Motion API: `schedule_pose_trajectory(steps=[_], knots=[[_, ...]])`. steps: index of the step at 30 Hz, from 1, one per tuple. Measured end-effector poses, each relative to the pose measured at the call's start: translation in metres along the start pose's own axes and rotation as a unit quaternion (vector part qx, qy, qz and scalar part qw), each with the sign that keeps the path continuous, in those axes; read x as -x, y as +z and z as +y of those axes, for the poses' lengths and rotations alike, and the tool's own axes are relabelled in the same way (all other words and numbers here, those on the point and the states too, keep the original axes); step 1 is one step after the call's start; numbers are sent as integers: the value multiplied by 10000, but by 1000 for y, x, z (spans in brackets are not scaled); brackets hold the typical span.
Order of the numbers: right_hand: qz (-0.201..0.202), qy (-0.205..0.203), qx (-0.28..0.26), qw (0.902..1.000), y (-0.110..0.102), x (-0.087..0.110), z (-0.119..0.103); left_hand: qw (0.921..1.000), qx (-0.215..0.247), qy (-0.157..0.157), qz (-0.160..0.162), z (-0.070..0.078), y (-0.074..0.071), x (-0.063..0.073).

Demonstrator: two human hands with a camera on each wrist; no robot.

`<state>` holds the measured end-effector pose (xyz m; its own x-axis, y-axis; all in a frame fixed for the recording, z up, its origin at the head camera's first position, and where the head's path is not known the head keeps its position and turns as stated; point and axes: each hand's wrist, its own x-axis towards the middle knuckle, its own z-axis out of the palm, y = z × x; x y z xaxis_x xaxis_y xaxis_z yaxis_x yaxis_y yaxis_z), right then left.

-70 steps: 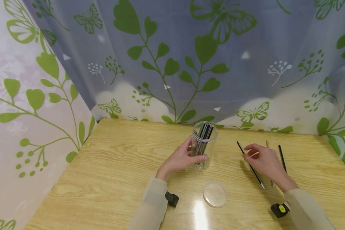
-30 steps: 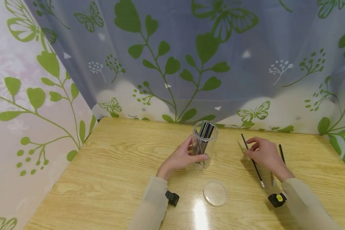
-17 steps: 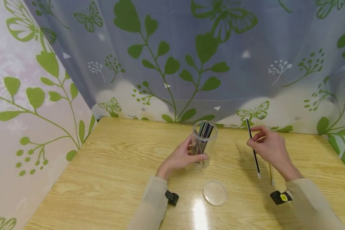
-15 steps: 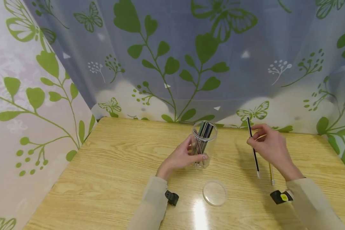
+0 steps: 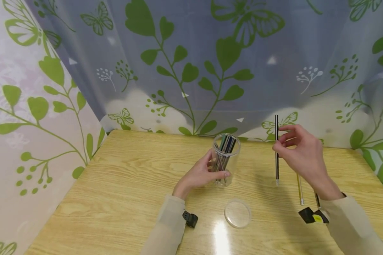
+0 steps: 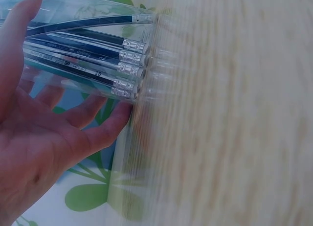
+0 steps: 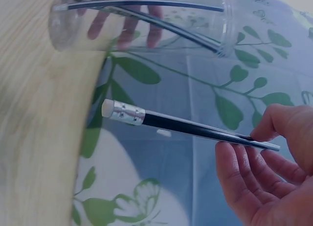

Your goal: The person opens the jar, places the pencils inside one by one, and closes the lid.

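1. Your left hand (image 5: pixel 198 174) grips the clear jar (image 5: pixel 232 166) from its left side, thumb across the front and fingers curled round the far side.
2. The jar is on the wooden table (image 5: pixel 124 184) with its mouth facing up and uncovered. Several dark pencils (image 6: pixel 98 64) lean inside it, eraser ends at the bottom; one is marked "2B" in the left wrist view.
3. Your right hand (image 5: pixel 301 152), to the right of the jar and apart from it, pinches a black pencil (image 5: pixel 277 166) between thumb and fingertips.
4. That pencil is nearly upright, to the right of the jar. Its silver band and white eraser (image 7: pixel 107 108) point down. You cannot tell from these views whether the eraser touches the table.
5. A yellow pencil (image 5: pixel 300 191) lies on the table to the right of the jar, beyond the held pencil, its upper part hidden by your right hand.
6. Another dark pencil (image 5: pixel 317 200) lies farther right of the jar, mostly covered by your right wrist.
7. A round clear lid (image 5: pixel 237 213) lies flat on the table, nearer to you than the jar and slightly to its right.
8. Both your sleeves are beige. A small black camera (image 5: pixel 190 219) sits at your left cuff, nearer to you than the jar.
9. Behind the jar hangs a blue-grey curtain (image 5: pixel 166 71) printed with green leaves and butterflies.
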<state>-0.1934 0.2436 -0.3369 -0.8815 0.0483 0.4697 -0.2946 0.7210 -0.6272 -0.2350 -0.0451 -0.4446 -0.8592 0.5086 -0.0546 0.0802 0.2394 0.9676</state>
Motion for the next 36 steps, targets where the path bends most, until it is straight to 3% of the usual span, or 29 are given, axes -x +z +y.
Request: schedule_pose_trajectory(steps=[15,24,36], knots=[[541,-605,-577,9950,-7,-18,-38,9999,9,104,24,-1,-1,-2],[615,-826,-933,9903,-5,-25,-56,9999,44,127,-22,-3,1,-2],[1049,-1261,-1548,9742,3,-32,-72,9999,-39,99,-23,-3,-1,-3]])
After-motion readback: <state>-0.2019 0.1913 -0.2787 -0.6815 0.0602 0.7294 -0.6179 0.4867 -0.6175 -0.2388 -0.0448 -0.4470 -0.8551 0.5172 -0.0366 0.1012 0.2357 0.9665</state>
